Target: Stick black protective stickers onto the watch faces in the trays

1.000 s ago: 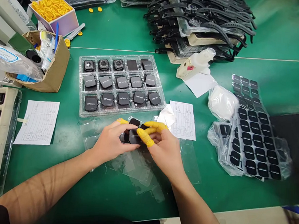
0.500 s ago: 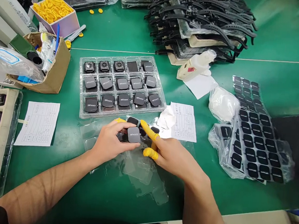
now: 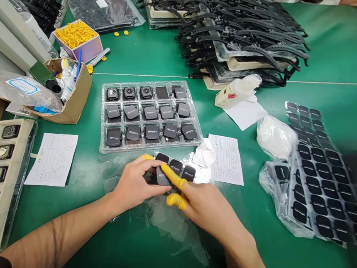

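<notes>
Between thumb and fingers, my left hand (image 3: 135,179) holds a square black watch head (image 3: 162,179), its face marked HiFuture and turned up. My right hand (image 3: 205,201) wears yellow finger cots. Its index finger lies stretched across the watch face and its thumb stays apart below. Just beyond the watch, a sheet of black square HiFuture stickers (image 3: 175,166) lies on the table. Clear plastic film (image 3: 171,221) spreads under both hands. Farther back, a clear compartment tray (image 3: 149,147) bears several watch heads, many topped with loose-looking HiFuture squares.
At left stand a foam tray (image 3: 8,169) of watch heads, a cardboard box (image 3: 78,94) of supplies and a box of yellow finger cots (image 3: 74,34). Strapped watches (image 3: 246,35) are stacked behind. At right are a bottle (image 3: 237,91), a white bundle (image 3: 275,136) and sticker sheets (image 3: 327,180).
My right index finger has moved onto the watch face, having been beside it. The view has shifted, so everything sits lower. The other person's hand at the top left is out of view.
</notes>
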`<state>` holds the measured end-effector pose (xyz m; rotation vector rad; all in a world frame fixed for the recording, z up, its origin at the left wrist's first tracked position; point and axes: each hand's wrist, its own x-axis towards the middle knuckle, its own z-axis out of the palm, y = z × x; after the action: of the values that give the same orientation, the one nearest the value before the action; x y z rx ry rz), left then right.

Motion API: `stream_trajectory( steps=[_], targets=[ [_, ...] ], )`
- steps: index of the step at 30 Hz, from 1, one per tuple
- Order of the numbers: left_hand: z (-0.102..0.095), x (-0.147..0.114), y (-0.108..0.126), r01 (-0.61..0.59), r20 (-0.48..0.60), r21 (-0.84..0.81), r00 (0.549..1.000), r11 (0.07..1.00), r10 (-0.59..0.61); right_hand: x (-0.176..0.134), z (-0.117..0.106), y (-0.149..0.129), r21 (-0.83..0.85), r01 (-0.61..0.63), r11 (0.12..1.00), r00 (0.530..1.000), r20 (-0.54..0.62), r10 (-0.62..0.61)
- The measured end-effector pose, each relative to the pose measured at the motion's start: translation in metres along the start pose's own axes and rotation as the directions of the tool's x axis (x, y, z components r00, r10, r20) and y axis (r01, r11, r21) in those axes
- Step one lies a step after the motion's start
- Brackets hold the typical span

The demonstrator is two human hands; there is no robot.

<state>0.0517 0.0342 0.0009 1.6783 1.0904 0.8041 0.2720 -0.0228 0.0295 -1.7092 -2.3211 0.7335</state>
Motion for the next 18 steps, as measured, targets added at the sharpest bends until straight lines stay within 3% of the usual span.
stream_trajectory(
  steps=[3, 5, 8, 10, 12, 14, 18],
  targets=[
    [0.000, 0.000, 0.000, -0.030, 0.012, -0.014, 0.999, 0.999, 0.031, 0.006, 0.006, -0.006, 0.222, -0.155, 0.963, 0.951, -0.232, 0.206],
    [0.000, -0.001, -0.001, -0.071, 0.036, -0.003, 0.997, 0.997, 0.072, 0.009, 0.012, -0.013, 0.435, -0.178, 0.883, 0.931, -0.215, 0.294],
    [0.001, -0.002, -0.002, -0.102, 0.054, -0.004, 0.993, 0.995, 0.102, 0.011, 0.016, -0.020, 0.693, -0.232, 0.682, 0.901, -0.111, 0.419],
    [0.002, -0.002, -0.003, -0.095, 0.056, -0.014, 0.994, 0.995, 0.095, 0.012, 0.009, -0.019, 0.831, -0.198, 0.520, 0.861, -0.107, 0.498],
    [0.001, -0.002, -0.003, -0.067, 0.051, -0.024, 0.996, 0.997, 0.068, 0.019, -0.008, -0.012, 0.888, -0.142, 0.437, 0.807, -0.152, 0.571],
    [0.000, -0.001, -0.002, -0.039, 0.037, -0.015, 0.999, 0.999, 0.039, 0.041, -0.029, 0.002, 0.874, -0.133, 0.468, 0.771, -0.205, 0.603],
    [-0.001, -0.001, -0.002, -0.042, 0.012, 0.012, 0.999, 0.999, 0.042, 0.135, -0.062, 0.033, 0.709, -0.078, 0.701, 0.806, -0.369, 0.464]
  ],
)
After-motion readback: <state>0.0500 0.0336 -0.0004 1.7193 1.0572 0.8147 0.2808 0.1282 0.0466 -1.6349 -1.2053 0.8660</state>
